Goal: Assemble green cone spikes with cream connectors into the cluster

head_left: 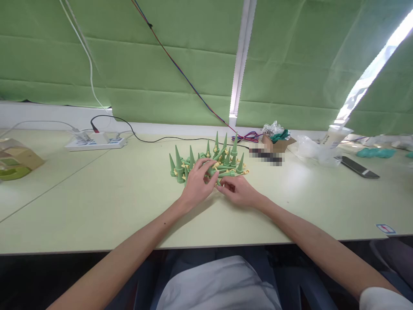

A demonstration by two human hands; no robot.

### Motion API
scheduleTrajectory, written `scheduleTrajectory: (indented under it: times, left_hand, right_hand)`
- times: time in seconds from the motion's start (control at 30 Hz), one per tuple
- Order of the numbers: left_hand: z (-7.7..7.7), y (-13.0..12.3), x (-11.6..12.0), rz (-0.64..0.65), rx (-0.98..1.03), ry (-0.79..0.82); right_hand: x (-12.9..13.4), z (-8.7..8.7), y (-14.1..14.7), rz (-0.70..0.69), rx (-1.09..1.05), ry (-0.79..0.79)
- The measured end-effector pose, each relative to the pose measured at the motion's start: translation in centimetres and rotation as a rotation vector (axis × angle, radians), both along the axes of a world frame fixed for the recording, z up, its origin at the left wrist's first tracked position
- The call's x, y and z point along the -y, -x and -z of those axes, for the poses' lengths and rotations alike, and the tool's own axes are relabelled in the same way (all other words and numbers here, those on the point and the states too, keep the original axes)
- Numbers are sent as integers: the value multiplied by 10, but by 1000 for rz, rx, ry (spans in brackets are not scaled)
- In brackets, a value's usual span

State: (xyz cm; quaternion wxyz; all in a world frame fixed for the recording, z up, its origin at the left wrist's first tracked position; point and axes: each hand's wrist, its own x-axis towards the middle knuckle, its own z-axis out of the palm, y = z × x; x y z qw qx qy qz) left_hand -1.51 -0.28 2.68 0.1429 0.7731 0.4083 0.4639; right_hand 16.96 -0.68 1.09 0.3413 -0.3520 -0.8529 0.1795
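Many green cone-shaped plant watering spikes (pixel 179 165) with small yellow valves are crowded together on the table; some stand on their wide ends with points up, others lie flat. My left hand (pixel 200 180) is at the near side of the cluster, its fingers curled round one green watering spike (pixel 211 171). Close beside it, my right hand (pixel 238 189) pinches at the narrow lower end of that same spike. Fingers partly hide the held spike. Several spikes lie on their sides just behind my right hand.
A white power strip (pixel 97 144) with plugs and cables lies at back left, near a cardboard and green item (pixel 19 161). At back right are a small cardboard box (pixel 279 144), a plastic bag (pixel 318 150), a white cup (pixel 334 135) and a dark flat object (pixel 358 167).
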Motion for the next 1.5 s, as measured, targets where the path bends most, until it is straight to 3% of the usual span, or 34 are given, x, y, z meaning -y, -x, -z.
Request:
scheduleTrajectory:
  times: [0.33, 0.57, 0.77, 1.07, 1.5]
  left_hand:
    - [-5, 1, 0, 34, 204, 9]
    - [-1, 2, -3, 44, 187, -57]
    - [-1, 1, -3, 59, 118, -162]
    - [8, 1, -9, 100, 4, -256]
    - [9, 2, -8, 145, -18, -257]
  right_hand:
    - [-3, -4, -3, 98, -213, -4]
    - [-6, -10, -7, 98, -609, 293]
    - [-13, -10, -9, 88, -798, 459]
    - [-11, -9, -7, 156, -811, 312]
    - [-9, -12, -5, 178, -776, 276]
